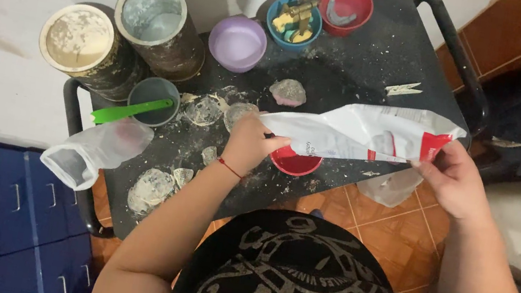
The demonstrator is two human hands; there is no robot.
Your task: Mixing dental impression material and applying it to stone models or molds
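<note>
The white and red bag [363, 133] is held in the air over the near right part of the dark speckled table [365, 58], just above the small red bowl [295, 162]; the left hand [248, 143] is closed around its narrower left end, and the right hand [453, 180] pinches its wider right end between thumb and fingers, so both hands are holding the bag and neither is free; its long axis runs left to right across the scene, rising slightly toward the far right, and the narrowed end points left and a little down toward the red bowl; whether that left end is open cannot be told, since the left hand covers it

Judging from this, the main risk is a spill; if the bag is open at the lower end and tips further, its contents could come out faster than the small red bowl can take and scatter over the table, which already carries crusted white patches [153, 187]; the bag is limp and creased, so a fold may block the flow and then give way at once; the bowl sits close to the near table edge, above the orange tiled floor [399, 238], and a nudge from the left wrist could push it off
</note>
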